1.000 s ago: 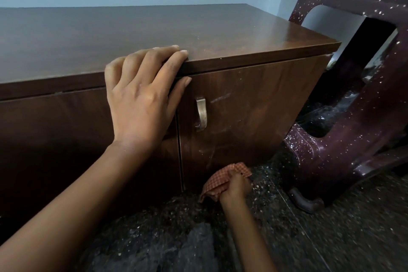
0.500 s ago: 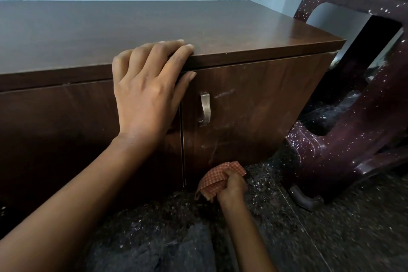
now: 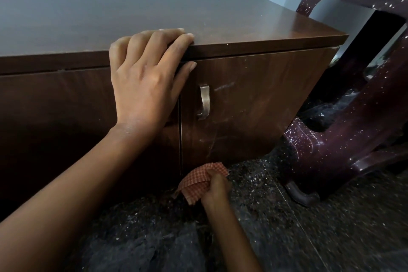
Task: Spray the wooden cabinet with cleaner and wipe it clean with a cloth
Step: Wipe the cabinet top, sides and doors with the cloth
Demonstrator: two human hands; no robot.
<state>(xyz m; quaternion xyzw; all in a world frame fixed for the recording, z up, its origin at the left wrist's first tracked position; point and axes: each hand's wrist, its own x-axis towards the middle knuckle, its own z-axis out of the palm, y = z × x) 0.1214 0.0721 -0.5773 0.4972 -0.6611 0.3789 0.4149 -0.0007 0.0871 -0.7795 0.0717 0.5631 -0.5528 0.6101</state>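
Now the left hand [image 3: 143, 81] braces high, grip curled over the top front edge of the wooden cabinet [image 3: 254, 106], thumb against the door. Low down, the right hand [image 3: 215, 190] pinches the checked cloth [image 3: 198, 181] at the door's bottom edge by the floor [image 3: 331, 227]; a chair [image 3: 331, 152] crowds the right side.

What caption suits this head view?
Left hand gripping the top edge of the wooden cabinet, right hand holding a checked cloth below.

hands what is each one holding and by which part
Right hand grips the checked cloth by its bunched right side; left hand grips the cabinet by its top front edge.
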